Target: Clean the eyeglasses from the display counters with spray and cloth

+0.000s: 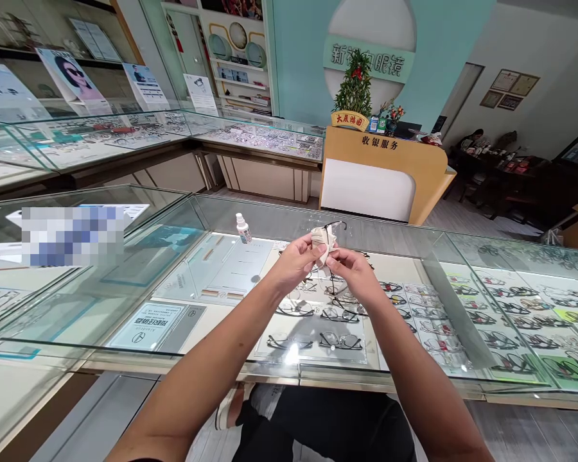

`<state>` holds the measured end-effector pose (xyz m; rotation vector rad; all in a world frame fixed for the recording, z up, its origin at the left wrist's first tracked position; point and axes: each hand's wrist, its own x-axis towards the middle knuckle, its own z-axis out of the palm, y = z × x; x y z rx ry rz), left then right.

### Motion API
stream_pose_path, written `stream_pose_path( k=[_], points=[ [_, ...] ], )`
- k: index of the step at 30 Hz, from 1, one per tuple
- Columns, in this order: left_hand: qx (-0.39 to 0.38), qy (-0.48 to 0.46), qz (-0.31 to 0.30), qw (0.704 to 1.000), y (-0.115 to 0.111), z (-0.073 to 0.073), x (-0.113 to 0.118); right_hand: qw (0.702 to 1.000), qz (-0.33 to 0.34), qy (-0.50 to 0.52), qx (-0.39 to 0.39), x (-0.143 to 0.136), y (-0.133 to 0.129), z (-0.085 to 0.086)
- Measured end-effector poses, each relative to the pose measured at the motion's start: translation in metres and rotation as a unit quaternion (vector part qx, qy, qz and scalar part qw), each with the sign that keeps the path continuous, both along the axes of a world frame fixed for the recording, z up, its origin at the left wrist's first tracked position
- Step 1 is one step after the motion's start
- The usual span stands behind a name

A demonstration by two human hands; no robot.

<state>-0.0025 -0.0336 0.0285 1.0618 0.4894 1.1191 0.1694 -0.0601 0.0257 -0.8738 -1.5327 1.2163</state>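
Above the glass counter, my left hand is closed on a pale cloth, which is folded around part of a pair of eyeglasses. One dark temple sticks out past the cloth at the top, and another dark piece hangs below. My right hand pinches the glasses and the cloth's edge from the other side. The lenses are mostly hidden by the cloth and my fingers. A small white bottle stands upright on the counter, left of and beyond my hands.
Rows of eyeglass frames lie inside the glass display counter beneath my hands. More frames fill the section on the right. Papers lie on the counter at left. Behind stands a wooden cashier desk with a plant.
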Motion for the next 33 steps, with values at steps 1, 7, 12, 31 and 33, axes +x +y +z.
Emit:
stream_pose_path(
  k=[1,7,12,31,33],
  points=[
    [-0.004,0.0,0.007,1.0,-0.001,-0.001,0.001,1.0,0.005,0.002,0.001,-0.001,-0.001,0.001],
    [-0.035,0.001,0.042,0.998,-0.003,-0.007,0.009,1.0,0.024,0.0,0.008,-0.006,-0.003,0.001],
    [-0.049,-0.001,0.069,0.996,0.001,-0.009,0.008,1.0,0.017,-0.012,0.013,-0.009,-0.004,0.002],
    [-0.035,0.005,0.087,0.996,0.005,-0.013,0.005,0.998,0.019,0.023,-0.056,-0.004,-0.004,0.003],
    [-0.041,0.024,0.074,0.996,0.006,-0.011,0.002,0.998,0.018,0.028,-0.061,-0.003,-0.004,0.003]
  ],
)
